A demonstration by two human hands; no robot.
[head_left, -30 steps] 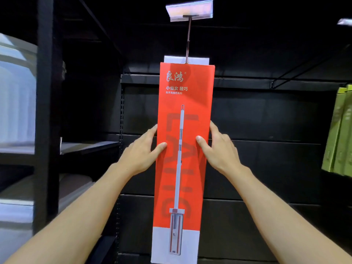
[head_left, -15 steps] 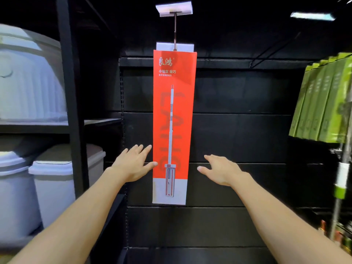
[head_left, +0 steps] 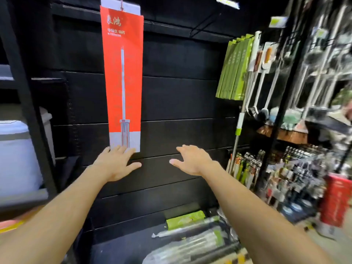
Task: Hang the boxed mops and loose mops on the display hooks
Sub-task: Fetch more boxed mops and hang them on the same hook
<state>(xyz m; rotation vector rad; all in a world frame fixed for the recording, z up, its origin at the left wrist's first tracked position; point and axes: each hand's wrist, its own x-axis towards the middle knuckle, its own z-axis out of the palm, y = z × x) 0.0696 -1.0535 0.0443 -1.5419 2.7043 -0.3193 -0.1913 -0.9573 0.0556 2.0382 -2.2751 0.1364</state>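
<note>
A tall red and white mop box (head_left: 122, 77) hangs from a hook at the top of the black back wall (head_left: 181, 96). My left hand (head_left: 116, 162) is spread open just below the box's bottom edge, holding nothing. My right hand (head_left: 192, 160) is open too, to the right of the box and apart from it. On the floor below lie a green mop box (head_left: 185, 219) and several plastic-wrapped loose mops (head_left: 190, 242). Several green boxed mops (head_left: 235, 67) hang at the right.
A black shelf post (head_left: 22, 96) with white lidded bins (head_left: 17, 159) stands at the left. Long-handled brushes (head_left: 266, 73) and racks of small goods (head_left: 285, 172) fill the right side. A red canister (head_left: 335, 201) stands on the floor at the far right.
Both hands let go of the red box, which stays hanging, and dropped below it. The view has pulled back and turned right and down, revealing mops on the floor.
</note>
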